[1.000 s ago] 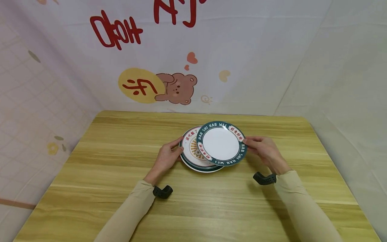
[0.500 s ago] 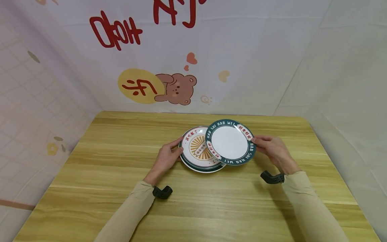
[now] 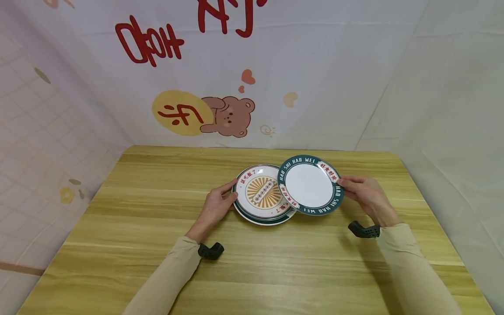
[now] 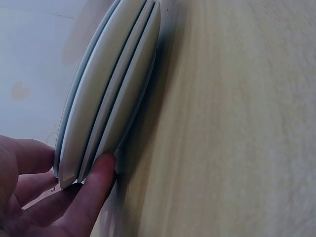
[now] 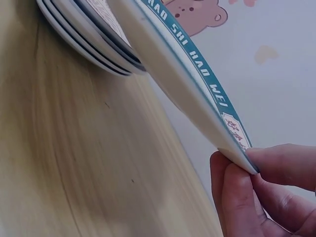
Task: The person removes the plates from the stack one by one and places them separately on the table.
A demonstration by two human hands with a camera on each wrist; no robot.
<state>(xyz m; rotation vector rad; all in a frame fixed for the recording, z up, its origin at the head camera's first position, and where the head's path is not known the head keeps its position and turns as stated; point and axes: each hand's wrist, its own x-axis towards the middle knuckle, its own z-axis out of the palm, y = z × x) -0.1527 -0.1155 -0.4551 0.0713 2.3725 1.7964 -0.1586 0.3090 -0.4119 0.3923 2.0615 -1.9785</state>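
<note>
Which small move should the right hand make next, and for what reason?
Probably the right hand should draw the top plate rightward, clear of the stack: it pinches that plate's right edge, the left edge overlaps the stack in the head view, and the left hand grips the stack.

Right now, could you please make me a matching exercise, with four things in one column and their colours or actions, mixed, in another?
1. Left hand
2. Right hand
3. Raised plate
4. Bear

A. White centre, green rim
B. Grips the edge of the stack
C. Brown, printed on the wall
D. Pinches the raised plate's rim

Pairs: 1-B, 2-D, 3-A, 4-C
</note>
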